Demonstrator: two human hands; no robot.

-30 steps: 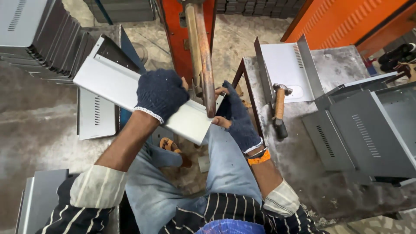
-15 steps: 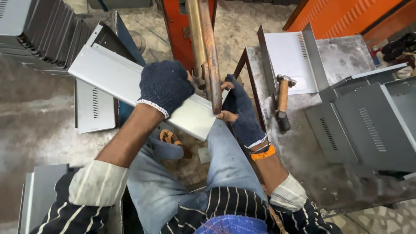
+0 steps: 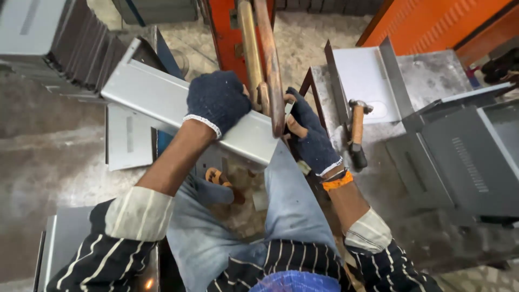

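Observation:
A long grey sheet-metal panel (image 3: 157,100) lies slanted across my lap, its right end under the rusty arms (image 3: 265,59) of an orange machine (image 3: 230,32). My left hand (image 3: 216,100), in a dark knitted glove, presses down on top of the panel and grips it near the machine arms. Beyond those arms, my right hand (image 3: 308,135), gloved too and with an orange wristband, holds the panel's right end.
A hammer (image 3: 357,130) with a wooden handle lies on the metal table (image 3: 432,81) at right, beside a bent white sheet (image 3: 359,73) and grey louvred covers (image 3: 465,157). Stacked grey panels (image 3: 48,43) stand at upper left. Another panel (image 3: 130,138) rests on the floor.
The panel's right end has slid further under the machine arms, and both hands have risen slightly with it. The view has tilted a little.

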